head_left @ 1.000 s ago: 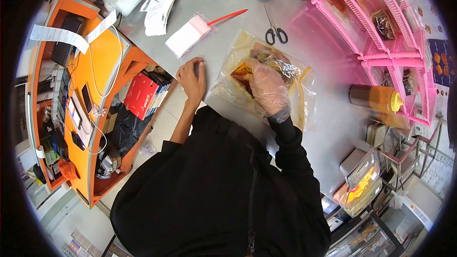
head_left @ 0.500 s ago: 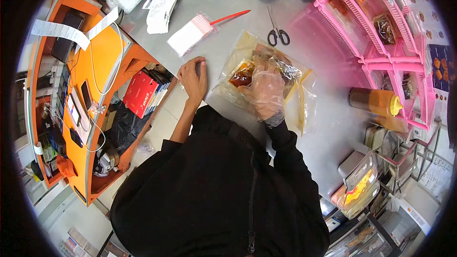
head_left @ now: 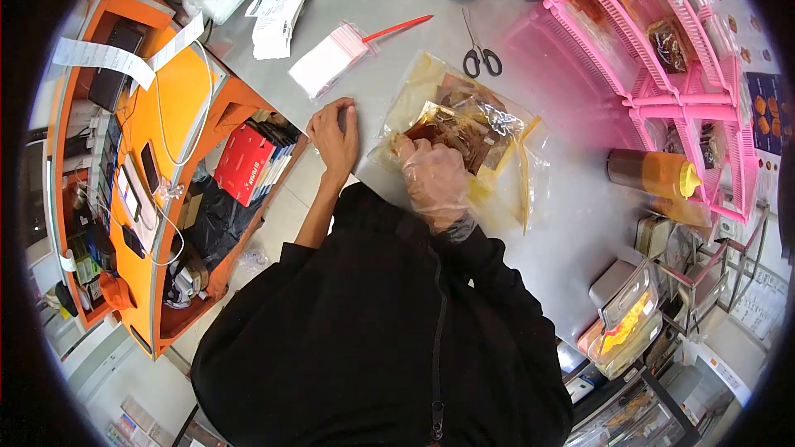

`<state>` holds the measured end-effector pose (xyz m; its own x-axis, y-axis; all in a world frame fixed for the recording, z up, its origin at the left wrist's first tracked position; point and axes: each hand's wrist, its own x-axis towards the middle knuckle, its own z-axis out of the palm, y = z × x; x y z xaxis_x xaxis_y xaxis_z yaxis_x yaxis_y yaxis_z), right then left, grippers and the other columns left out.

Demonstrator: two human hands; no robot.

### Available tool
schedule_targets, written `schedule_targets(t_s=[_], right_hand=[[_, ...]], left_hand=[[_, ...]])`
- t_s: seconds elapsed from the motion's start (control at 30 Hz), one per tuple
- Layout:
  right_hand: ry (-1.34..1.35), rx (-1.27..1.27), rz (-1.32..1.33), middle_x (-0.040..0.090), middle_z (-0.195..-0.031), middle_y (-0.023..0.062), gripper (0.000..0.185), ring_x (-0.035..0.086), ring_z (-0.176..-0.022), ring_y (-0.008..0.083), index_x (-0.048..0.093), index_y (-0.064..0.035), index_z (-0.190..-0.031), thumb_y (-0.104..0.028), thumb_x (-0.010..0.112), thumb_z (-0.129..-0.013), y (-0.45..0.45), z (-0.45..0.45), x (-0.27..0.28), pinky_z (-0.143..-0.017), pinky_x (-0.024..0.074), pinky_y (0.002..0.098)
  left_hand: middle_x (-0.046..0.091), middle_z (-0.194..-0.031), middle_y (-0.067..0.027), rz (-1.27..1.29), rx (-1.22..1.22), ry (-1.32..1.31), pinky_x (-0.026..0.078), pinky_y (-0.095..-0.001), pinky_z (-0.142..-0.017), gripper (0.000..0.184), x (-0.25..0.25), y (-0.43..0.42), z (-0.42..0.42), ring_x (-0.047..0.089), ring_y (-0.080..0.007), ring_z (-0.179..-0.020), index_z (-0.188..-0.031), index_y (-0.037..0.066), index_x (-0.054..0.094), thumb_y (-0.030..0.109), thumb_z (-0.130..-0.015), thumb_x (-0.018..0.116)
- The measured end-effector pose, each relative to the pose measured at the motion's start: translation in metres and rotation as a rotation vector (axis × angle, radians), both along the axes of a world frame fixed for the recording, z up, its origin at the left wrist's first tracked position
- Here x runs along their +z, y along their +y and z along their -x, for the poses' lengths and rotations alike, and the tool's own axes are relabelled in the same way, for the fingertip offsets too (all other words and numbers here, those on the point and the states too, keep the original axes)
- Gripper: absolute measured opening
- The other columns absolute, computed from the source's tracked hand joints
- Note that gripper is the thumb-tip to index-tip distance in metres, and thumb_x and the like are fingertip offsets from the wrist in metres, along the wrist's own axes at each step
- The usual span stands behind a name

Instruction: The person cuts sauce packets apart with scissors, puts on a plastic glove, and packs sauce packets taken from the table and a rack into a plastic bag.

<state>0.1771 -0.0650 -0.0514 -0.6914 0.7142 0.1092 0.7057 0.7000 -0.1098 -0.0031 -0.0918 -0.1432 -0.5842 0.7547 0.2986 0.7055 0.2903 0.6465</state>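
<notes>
A large clear plastic bag point(head_left: 530, 178) lies flat on the metal table, with small packets of brown sauce point(head_left: 468, 120) on or inside it; the layers are hard to tell apart. My right hand point(head_left: 436, 180), in a clear disposable glove, is at the near left side of these packets. Its fingers are curled and pinched at the edge of a sauce packet. My bare left hand point(head_left: 334, 136) rests on the table's edge to the left of the bag, holding nothing, with thumb and fingers apart.
Scissors point(head_left: 480, 56) lie beyond the bag. A stack of small bags point(head_left: 327, 62), a red stick point(head_left: 397, 29) and paper slips point(head_left: 281, 21) lie farther left. Pink baskets point(head_left: 638, 41), a sauce bottle point(head_left: 654, 174) and a food container point(head_left: 621, 323) stand at right.
My right hand has moved left and nearer to me from over the middle of the bag, uncovering the brown packets; its fingers have curled. My left hand has stayed in place.
</notes>
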Motion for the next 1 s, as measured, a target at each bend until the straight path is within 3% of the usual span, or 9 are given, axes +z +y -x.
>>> schedule_targets(t_s=[0.17, 0.27, 0.37, 0.47, 0.57, 0.77, 0.97, 1.0], right_hand=[[0.049, -0.065, 0.027, 0.06, -0.074, 0.0089, 0.009, 0.063, -0.072, 0.0234, 0.059, -0.011, -0.082, -0.018, 0.053, -0.08, -0.001, -0.002, -0.005, -0.059, 0.0471, 0.0354], [0.068, -0.155, 0.259, 0.059, -0.081, 0.0153, 0.028, 0.06, -0.074, 0.032, 0.059, -0.0059, -0.105, -0.018, 0.057, -0.08, 0.012, -0.004, -0.01, -0.066, 0.0471, 0.0432], [0.407, -0.145, 0.388, 0.06, -0.089, 0.0189, 0.03, 0.06, -0.084, 0.0358, 0.059, -0.006, -0.11, -0.019, 0.059, -0.082, 0.019, -0.015, -0.015, -0.074, 0.0472, 0.0445], [0.485, -0.201, 0.575, 0.06, -0.088, 0.0195, 0.026, 0.059, -0.087, 0.0391, 0.061, -0.01, -0.106, -0.018, 0.055, -0.082, 0.022, -0.016, 0.002, -0.074, 0.0471, 0.0455], [0.597, -0.154, 0.611, 0.06, -0.091, 0.0209, 0.033, 0.058, -0.089, 0.0396, 0.058, -0.0133, -0.115, -0.023, 0.058, -0.083, 0.022, -0.023, -0.008, -0.075, 0.0467, 0.0464], [0.472, -0.244, 0.483, 0.06, -0.093, 0.021, 0.041, 0.057, -0.088, 0.0402, 0.053, -0.0055, -0.117, -0.026, 0.06, -0.082, 0.021, -0.021, -0.006, -0.075, 0.0459, 0.0473], [0.41, -0.25, 0.125, 0.058, -0.097, 0.0192, 0.045, 0.057, -0.085, 0.0374, 0.052, -0.002, -0.114, -0.031, 0.062, -0.08, 0.016, -0.032, -0.024, -0.074, 0.0462, 0.047], [0.348, -0.252, 0.181, 0.058, -0.097, 0.0199, 0.048, 0.057, -0.086, 0.0372, 0.052, -0.001, -0.116, -0.03, 0.063, -0.08, 0.017, -0.03, -0.02, -0.074, 0.0463, 0.0466]], left_hand=[[0.063, -0.097, -0.003, -0.009, -0.007, 0.003, 0.027, -0.038, -0.095, 0.02, -0.001, 0.0, 0.001, 0.052, -0.0211, -0.099, -0.1, 0.013, 0.065, 0.026, -0.088, 0.055], [0.063, -0.097, -0.0032, -0.008, -0.003, 0.01, 0.027, -0.0376, -0.095, 0.02, 0.0, -0.001, 0.001, 0.052, -0.0211, -0.099, -0.1, 0.012, 0.065, 0.025, -0.088, 0.055], [0.063, -0.097, -0.0034, -0.014, -0.002, 0.015, 0.028, -0.0374, -0.095, 0.019, -0.001, 0.0, 0.001, 0.052, -0.0211, -0.098, -0.099, 0.012, 0.065, 0.025, -0.088, 0.056], [0.063, -0.097, -0.0033, -0.015, -0.003, 0.009, 0.028, -0.0373, -0.095, 0.019, 0.0, 0.0, 0.0, 0.052, -0.0209, -0.098, -0.099, 0.012, 0.065, 0.025, -0.088, 0.056], [0.063, -0.096, -0.003, -0.01, -0.002, 0.01, 0.028, -0.0373, -0.095, 0.019, 0.0, -0.001, 0.001, 0.052, -0.0205, -0.098, -0.099, 0.012, 0.065, 0.024, -0.088, 0.056], [0.063, -0.096, -0.0025, -0.013, -0.003, 0.007, 0.028, -0.0368, -0.094, 0.018, 0.002, 0.0, 0.0, 0.052, -0.0201, -0.097, -0.099, 0.013, 0.065, 0.024, -0.088, 0.056], [0.064, -0.097, -0.0019, -0.003, -0.004, 0.005, 0.028, -0.0369, -0.094, 0.019, 0.002, 0.0, 0.0, 0.052, -0.0198, -0.098, -0.099, 0.013, 0.065, 0.025, -0.088, 0.056], [0.064, -0.097, -0.0019, -0.003, -0.003, 0.004, 0.028, -0.0369, -0.094, 0.019, 0.002, 0.0, 0.0, 0.052, -0.0198, -0.098, -0.099, 0.013, 0.065, 0.024, -0.088, 0.056]])
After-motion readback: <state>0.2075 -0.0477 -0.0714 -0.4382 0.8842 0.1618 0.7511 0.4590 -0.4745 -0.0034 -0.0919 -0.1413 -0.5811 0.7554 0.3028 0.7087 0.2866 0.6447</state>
